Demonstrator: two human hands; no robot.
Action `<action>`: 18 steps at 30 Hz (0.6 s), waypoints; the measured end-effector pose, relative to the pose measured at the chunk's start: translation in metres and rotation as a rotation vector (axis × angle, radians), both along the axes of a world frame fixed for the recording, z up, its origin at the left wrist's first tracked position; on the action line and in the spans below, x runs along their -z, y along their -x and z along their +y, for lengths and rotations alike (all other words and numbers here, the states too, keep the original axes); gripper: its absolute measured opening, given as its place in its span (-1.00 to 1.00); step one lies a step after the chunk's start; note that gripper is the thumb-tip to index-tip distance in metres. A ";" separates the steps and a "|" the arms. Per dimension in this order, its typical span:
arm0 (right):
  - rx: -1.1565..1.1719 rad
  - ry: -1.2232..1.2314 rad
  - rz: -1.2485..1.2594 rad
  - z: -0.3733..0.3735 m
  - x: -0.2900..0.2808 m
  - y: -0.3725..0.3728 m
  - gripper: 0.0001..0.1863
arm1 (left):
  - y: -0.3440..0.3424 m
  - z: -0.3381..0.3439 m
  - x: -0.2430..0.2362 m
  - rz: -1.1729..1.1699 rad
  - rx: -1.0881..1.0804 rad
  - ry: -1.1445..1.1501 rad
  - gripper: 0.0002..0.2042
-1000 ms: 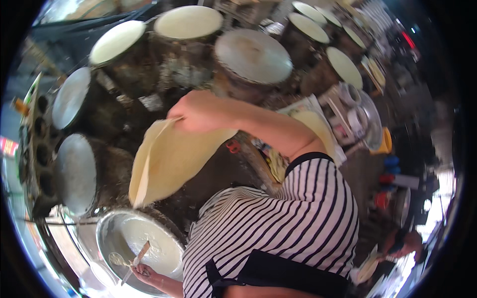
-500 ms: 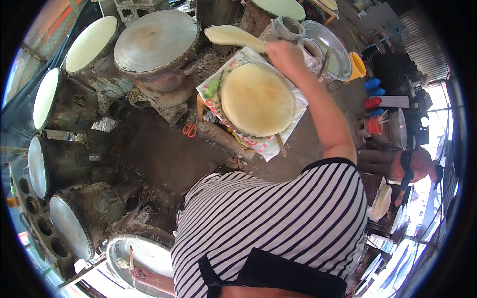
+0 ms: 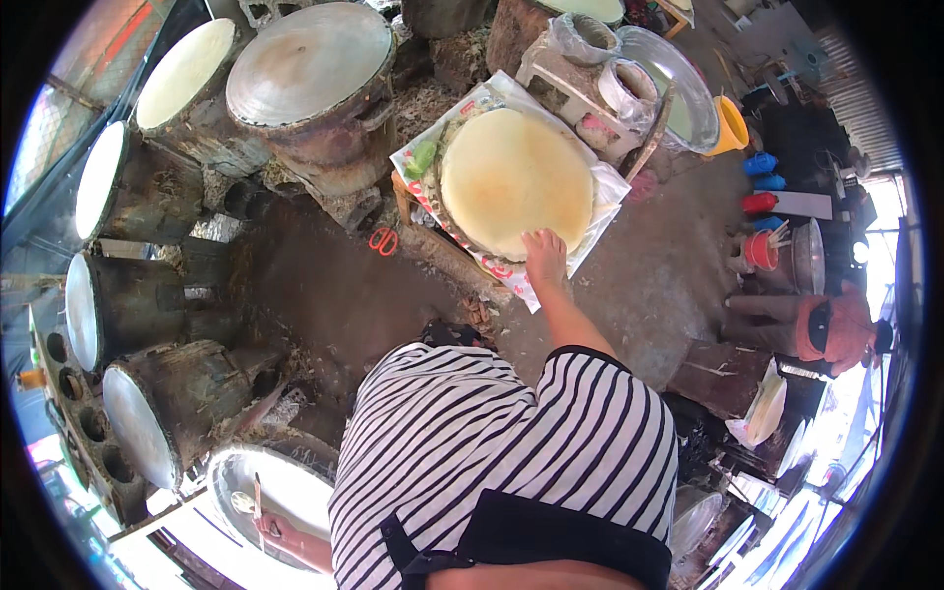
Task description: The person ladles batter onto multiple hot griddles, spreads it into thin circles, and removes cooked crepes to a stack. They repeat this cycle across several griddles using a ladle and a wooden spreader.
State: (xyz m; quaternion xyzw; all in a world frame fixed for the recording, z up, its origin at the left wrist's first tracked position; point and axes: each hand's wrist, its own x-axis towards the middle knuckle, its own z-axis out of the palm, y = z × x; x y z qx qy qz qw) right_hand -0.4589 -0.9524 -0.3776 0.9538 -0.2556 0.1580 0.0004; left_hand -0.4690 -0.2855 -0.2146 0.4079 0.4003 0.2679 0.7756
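A tall, round stack of thin, pale flatbreads (image 3: 516, 182) lies on a plastic-covered stand (image 3: 619, 190). My right hand (image 3: 546, 258) rests on the near edge of the stack, fingers stretched out over the top flatbread and holding nothing I can see. Beside the stack's left rim lies something green and leafy (image 3: 421, 159). At the lower left, my left hand (image 3: 283, 536) is closed around a flat wooden stick (image 3: 258, 497) above a wide metal basin (image 3: 221, 472). A small, pale, round thing (image 3: 242, 503) shows beside the stick; its kind is unclear.
A bare round griddle (image 3: 310, 64) tops a drum stove ahead left. Several more stoves curve down the left, one with a pale batter sheet (image 3: 187, 74). Orange-handled scissors (image 3: 383, 241) lie on the dark floor. A yellow bucket (image 3: 730, 126) stands right; another person (image 3: 831, 329) bends farther off.
My right hand has swung down toward me from beyond the stack. The pale flatbread it held is now out of the hand, apparently on the stack. My left hand has barely moved.
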 end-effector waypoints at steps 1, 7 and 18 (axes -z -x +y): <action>-0.025 -0.025 0.014 0.000 -0.002 -0.001 -0.73 | 0.005 0.000 -0.005 0.001 -0.016 -0.005 -0.75; -0.256 -0.140 0.231 -0.005 -0.006 -0.010 -0.43 | 0.049 0.003 -0.027 -0.116 -0.238 0.068 -0.76; -1.391 -0.705 0.264 0.361 -0.086 -0.222 -0.78 | 0.146 0.015 0.037 -0.452 -0.434 0.531 -0.74</action>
